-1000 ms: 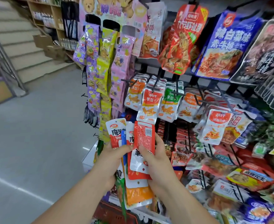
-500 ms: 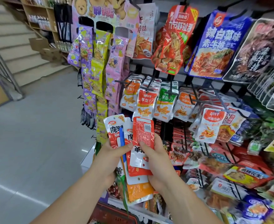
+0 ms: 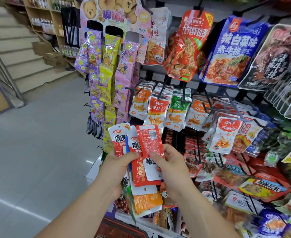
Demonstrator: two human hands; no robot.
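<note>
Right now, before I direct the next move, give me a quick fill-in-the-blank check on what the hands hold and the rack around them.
The right hand pinches a red packet whose back shows a printed ____.
The left hand grips a bunch; its bottom packet is white and ____.
The card above the candy strips shows cartoon ____.
Missing words: barcode; orange; bears.

grey tiled floor [image 3: 35,152], stairs [image 3: 17,54], wooden shelves [image 3: 43,16] behind.
</note>
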